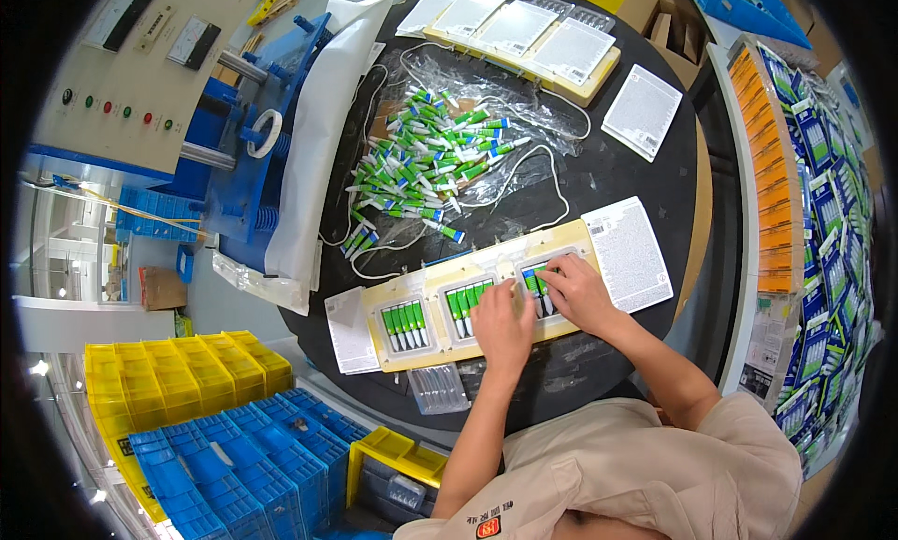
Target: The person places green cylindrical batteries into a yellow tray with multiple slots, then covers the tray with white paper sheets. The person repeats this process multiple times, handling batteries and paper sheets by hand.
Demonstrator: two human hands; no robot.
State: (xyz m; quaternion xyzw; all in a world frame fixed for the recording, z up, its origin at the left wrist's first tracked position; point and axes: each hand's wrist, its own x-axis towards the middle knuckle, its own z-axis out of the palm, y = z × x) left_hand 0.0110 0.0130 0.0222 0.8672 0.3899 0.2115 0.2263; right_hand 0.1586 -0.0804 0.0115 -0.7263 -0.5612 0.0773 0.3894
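A cream fixture (435,319) lies at the near side of a round black table, its three recesses lined with clear blister trays. Small green-and-white tubes (404,325) stand in a row in the left recess, with more in the middle one. Over the right recess, my right hand (578,289) has its thumb and fingers closed around a small tube. Between the middle and right recesses is my left hand (505,327), its fingers bent together; whatever they hold is hidden. A heap of loose tubes (421,157) lies beyond the fixture on clear plastic film.
Printed cards (629,250) lie at both ends of the fixture. At the back, a second fixture (589,86) carries cards. White cords (561,189) loop around the heap. A blue-framed machine (248,166) stands left, stacked blue crates (234,465) lower left, packed blister cards (823,250) right.
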